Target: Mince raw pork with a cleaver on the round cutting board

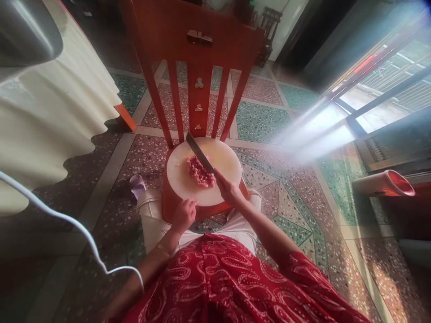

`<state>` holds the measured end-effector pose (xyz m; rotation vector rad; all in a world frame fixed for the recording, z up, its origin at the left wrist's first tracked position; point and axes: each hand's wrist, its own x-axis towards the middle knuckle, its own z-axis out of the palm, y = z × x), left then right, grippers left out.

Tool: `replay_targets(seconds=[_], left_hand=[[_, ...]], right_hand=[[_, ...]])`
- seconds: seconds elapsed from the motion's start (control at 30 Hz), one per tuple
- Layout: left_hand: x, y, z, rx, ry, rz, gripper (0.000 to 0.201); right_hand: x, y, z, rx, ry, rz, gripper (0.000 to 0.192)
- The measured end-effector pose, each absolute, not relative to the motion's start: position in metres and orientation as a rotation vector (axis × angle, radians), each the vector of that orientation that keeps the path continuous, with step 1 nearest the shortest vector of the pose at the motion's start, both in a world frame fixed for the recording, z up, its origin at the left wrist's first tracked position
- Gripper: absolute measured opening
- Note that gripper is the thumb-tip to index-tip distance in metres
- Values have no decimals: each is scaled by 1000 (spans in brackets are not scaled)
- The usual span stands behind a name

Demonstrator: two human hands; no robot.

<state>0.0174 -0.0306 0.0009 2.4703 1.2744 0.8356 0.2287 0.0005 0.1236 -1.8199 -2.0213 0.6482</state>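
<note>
A round white cutting board (pixel 222 154) lies on the seat of a red wooden chair (pixel 198 58). Chopped raw red meat (pixel 199 172) is heaped on its middle. My right hand (pixel 228 187) is closed around the handle of a kitchen knife (pixel 201 154). The dark, long blade slants up and left over the meat; whether it touches the meat I cannot tell. By the board's near-left edge is my left hand (pixel 184 214), its fingers curled in with nothing visible in them.
Left of me stands a table under a pale cloth (pixel 67 107), with a white cable (pixel 67 217) crossing in front. A red-and-white bin (pixel 384 184) lies by the bright doorway at right. The terrazzo floor (pixel 262 121) surrounds the chair, whose slatted back rises behind the board.
</note>
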Motion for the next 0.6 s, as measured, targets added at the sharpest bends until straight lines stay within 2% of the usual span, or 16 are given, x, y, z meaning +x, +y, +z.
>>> replay_targets(seconds=[0.2,0.33,0.5,0.6], left_hand=[[18,-30,1,2482,1243,857,30],[18,-31,0,2479,1274,849,31],[16,-32,-1,2472,1249,839,29],[16,-33,0,2468,1271,832,32]], right_hand=[[226,4,116,-1886,-2118,761,46],[221,12,120,-1777,-2057,661,47],[219,25,127,-1881,-2204,750,47],[220,28,130,-1877,-2188,675,47]])
